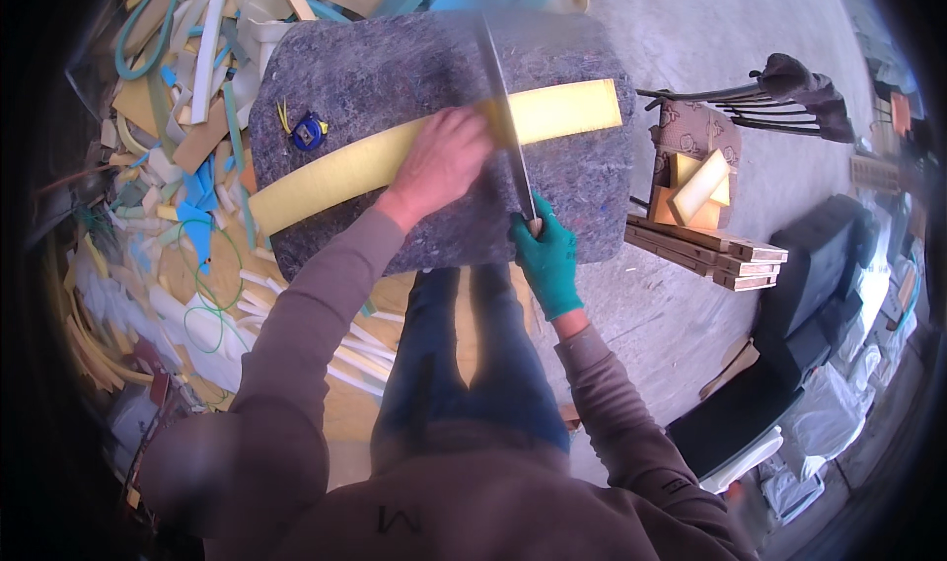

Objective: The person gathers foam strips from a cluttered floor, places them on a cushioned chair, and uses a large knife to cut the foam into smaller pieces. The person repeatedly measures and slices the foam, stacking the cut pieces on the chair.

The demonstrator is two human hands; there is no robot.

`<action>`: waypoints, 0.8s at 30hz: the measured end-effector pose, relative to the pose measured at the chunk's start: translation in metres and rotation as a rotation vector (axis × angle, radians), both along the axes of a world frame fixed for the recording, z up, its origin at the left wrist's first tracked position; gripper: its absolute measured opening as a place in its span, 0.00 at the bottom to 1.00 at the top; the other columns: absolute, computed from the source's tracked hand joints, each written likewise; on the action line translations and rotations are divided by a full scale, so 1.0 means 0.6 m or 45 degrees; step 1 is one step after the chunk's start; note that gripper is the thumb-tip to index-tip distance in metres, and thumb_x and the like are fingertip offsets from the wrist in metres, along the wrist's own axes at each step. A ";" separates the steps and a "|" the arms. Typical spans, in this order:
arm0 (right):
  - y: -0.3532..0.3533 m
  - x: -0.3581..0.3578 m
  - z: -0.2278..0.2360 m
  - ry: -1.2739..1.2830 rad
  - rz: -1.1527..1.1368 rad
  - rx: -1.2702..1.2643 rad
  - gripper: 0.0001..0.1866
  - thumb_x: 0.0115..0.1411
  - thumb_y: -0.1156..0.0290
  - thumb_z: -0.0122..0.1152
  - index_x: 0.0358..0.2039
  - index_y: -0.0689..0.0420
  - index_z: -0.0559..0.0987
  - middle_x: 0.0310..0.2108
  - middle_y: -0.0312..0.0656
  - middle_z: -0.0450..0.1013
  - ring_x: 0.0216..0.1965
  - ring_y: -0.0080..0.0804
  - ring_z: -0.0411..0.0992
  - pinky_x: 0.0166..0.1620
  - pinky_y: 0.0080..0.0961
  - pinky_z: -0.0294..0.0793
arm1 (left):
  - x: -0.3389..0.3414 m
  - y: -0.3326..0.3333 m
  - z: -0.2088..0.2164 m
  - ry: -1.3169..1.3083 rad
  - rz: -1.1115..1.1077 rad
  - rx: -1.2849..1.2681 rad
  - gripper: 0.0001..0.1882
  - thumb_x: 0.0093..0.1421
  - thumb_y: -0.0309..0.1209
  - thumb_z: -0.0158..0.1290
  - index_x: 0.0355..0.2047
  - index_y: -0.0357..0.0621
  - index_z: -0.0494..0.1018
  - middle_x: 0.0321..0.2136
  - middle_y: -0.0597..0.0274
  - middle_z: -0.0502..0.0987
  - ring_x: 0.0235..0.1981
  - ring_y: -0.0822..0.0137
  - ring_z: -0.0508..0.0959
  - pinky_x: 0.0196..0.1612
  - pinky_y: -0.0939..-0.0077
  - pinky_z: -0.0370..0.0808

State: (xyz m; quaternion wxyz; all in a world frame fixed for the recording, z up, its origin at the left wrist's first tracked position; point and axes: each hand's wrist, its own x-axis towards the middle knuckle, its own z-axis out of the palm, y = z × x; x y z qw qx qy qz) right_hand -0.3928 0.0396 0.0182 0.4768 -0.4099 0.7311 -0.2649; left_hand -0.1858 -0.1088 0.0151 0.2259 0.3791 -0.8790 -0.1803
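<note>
A long yellow foam strip (340, 174) lies slantwise across a table covered in mottled grey felt (375, 77). My bare left hand (442, 161) presses down on the strip near its middle, the fingertips slightly blurred beside the blade. In a green glove, my right hand (548, 265) is closed around the handle of a long knife (509, 142). Its thin blade points away from me and crosses the strip just right of my left hand. Motion smears the far end of the blade. How deep it sits in the foam cannot be made out.
A blue tape measure (309, 132) rests on the felt at the left. Foam offcuts (197, 137) heap up left of the table and beyond it. On the right are a chair (681, 127) bearing yellow foam blocks (700, 188), stacked wooden pieces (720, 255) and black cushions (809, 265).
</note>
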 end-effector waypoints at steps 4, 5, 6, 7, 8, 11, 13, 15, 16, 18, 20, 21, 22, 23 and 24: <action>0.005 -0.006 -0.007 0.059 0.037 -0.017 0.26 0.70 0.74 0.64 0.68 0.54 0.79 0.22 0.31 0.72 0.21 0.15 0.71 0.27 0.23 0.73 | -0.014 -0.015 -0.015 -0.076 -0.060 -0.026 0.09 0.61 0.27 0.59 0.42 0.41 0.81 0.53 0.51 0.78 0.63 0.49 0.75 0.70 0.50 0.70; 0.006 -0.006 -0.007 0.048 0.044 -0.033 0.26 0.70 0.73 0.64 0.68 0.54 0.79 0.22 0.31 0.72 0.22 0.15 0.70 0.27 0.23 0.73 | -0.009 -0.022 -0.018 -0.094 -0.099 -0.026 0.09 0.61 0.27 0.59 0.42 0.42 0.81 0.53 0.51 0.78 0.63 0.49 0.75 0.70 0.50 0.70; 0.005 -0.006 -0.006 0.037 0.050 -0.051 0.26 0.70 0.73 0.64 0.68 0.55 0.79 0.21 0.31 0.71 0.22 0.15 0.70 0.27 0.24 0.73 | -0.005 -0.027 -0.020 -0.125 -0.140 -0.021 0.09 0.62 0.27 0.59 0.42 0.42 0.81 0.53 0.51 0.78 0.63 0.49 0.75 0.70 0.50 0.70; 0.004 -0.005 -0.004 0.026 0.055 -0.071 0.26 0.70 0.73 0.64 0.68 0.55 0.79 0.21 0.31 0.71 0.22 0.15 0.69 0.27 0.24 0.73 | -0.002 -0.032 -0.021 -0.115 -0.164 -0.033 0.09 0.62 0.27 0.59 0.42 0.42 0.81 0.53 0.52 0.78 0.62 0.49 0.75 0.70 0.50 0.70; 0.003 -0.004 -0.001 0.014 0.040 -0.057 0.26 0.70 0.73 0.65 0.68 0.55 0.79 0.21 0.31 0.70 0.22 0.15 0.69 0.27 0.24 0.72 | 0.001 -0.036 -0.022 -0.116 -0.188 -0.042 0.09 0.61 0.28 0.59 0.42 0.43 0.81 0.53 0.52 0.78 0.62 0.49 0.76 0.70 0.50 0.70; -0.003 -0.003 0.014 0.007 0.026 -0.035 0.26 0.70 0.71 0.65 0.68 0.56 0.79 0.20 0.32 0.68 0.22 0.14 0.68 0.27 0.24 0.71 | 0.003 -0.044 -0.024 -0.099 -0.240 -0.035 0.11 0.59 0.27 0.62 0.43 0.43 0.79 0.52 0.50 0.77 0.61 0.46 0.75 0.70 0.47 0.70; -0.006 -0.005 0.027 0.031 0.059 -0.054 0.26 0.70 0.71 0.66 0.68 0.57 0.79 0.20 0.32 0.67 0.22 0.14 0.68 0.27 0.25 0.71 | 0.002 -0.045 -0.024 -0.109 -0.245 -0.045 0.12 0.59 0.27 0.62 0.44 0.44 0.79 0.52 0.50 0.77 0.62 0.46 0.74 0.70 0.47 0.70; -0.008 -0.005 0.039 0.062 0.086 -0.028 0.26 0.70 0.70 0.66 0.67 0.57 0.78 0.20 0.32 0.68 0.22 0.15 0.68 0.27 0.25 0.71 | 0.002 -0.045 -0.024 -0.145 -0.231 -0.085 0.12 0.59 0.28 0.59 0.45 0.46 0.80 0.54 0.54 0.77 0.62 0.50 0.74 0.70 0.51 0.70; -0.008 -0.005 0.043 0.074 0.103 -0.057 0.26 0.70 0.69 0.66 0.67 0.58 0.78 0.20 0.32 0.68 0.22 0.15 0.68 0.27 0.25 0.71 | 0.002 -0.045 -0.025 -0.150 -0.227 -0.081 0.13 0.59 0.28 0.59 0.46 0.47 0.80 0.54 0.54 0.77 0.62 0.50 0.74 0.70 0.51 0.70; -0.007 -0.003 0.048 0.055 0.068 0.021 0.25 0.70 0.70 0.66 0.67 0.58 0.79 0.20 0.32 0.68 0.22 0.15 0.68 0.27 0.25 0.71 | 0.004 -0.044 -0.026 -0.155 -0.227 -0.078 0.15 0.58 0.28 0.59 0.47 0.48 0.80 0.54 0.54 0.77 0.62 0.50 0.73 0.70 0.51 0.70; -0.008 0.000 0.046 0.048 0.050 0.032 0.25 0.70 0.70 0.66 0.66 0.58 0.79 0.20 0.33 0.70 0.22 0.15 0.69 0.27 0.25 0.72 | 0.005 -0.044 -0.028 -0.144 -0.219 -0.064 0.16 0.58 0.28 0.59 0.47 0.48 0.81 0.54 0.54 0.77 0.62 0.50 0.73 0.70 0.51 0.70; -0.010 0.001 0.043 0.051 0.049 0.026 0.24 0.70 0.70 0.66 0.66 0.58 0.79 0.21 0.33 0.70 0.22 0.15 0.70 0.27 0.25 0.72 | 0.005 -0.043 -0.029 -0.140 -0.222 -0.059 0.16 0.57 0.28 0.59 0.47 0.48 0.81 0.54 0.54 0.77 0.62 0.49 0.73 0.70 0.51 0.70; -0.011 0.003 0.040 0.067 0.049 0.047 0.24 0.70 0.70 0.66 0.65 0.58 0.79 0.21 0.34 0.71 0.21 0.16 0.70 0.27 0.25 0.72 | 0.006 -0.044 -0.030 -0.144 -0.221 -0.039 0.16 0.57 0.28 0.59 0.47 0.48 0.81 0.53 0.53 0.77 0.62 0.49 0.73 0.70 0.51 0.70; -0.014 0.004 0.037 0.056 0.055 0.016 0.24 0.70 0.70 0.66 0.65 0.58 0.80 0.21 0.34 0.72 0.21 0.16 0.71 0.27 0.25 0.73 | 0.006 -0.044 -0.032 -0.150 -0.222 -0.021 0.16 0.57 0.28 0.59 0.47 0.48 0.82 0.53 0.53 0.77 0.62 0.49 0.73 0.70 0.51 0.70; -0.017 0.004 0.034 0.059 0.061 0.014 0.24 0.70 0.70 0.66 0.65 0.58 0.80 0.21 0.34 0.73 0.21 0.17 0.72 0.27 0.25 0.73 | 0.007 -0.043 -0.033 -0.156 -0.225 -0.003 0.16 0.57 0.28 0.59 0.46 0.48 0.82 0.53 0.53 0.77 0.62 0.49 0.73 0.70 0.51 0.70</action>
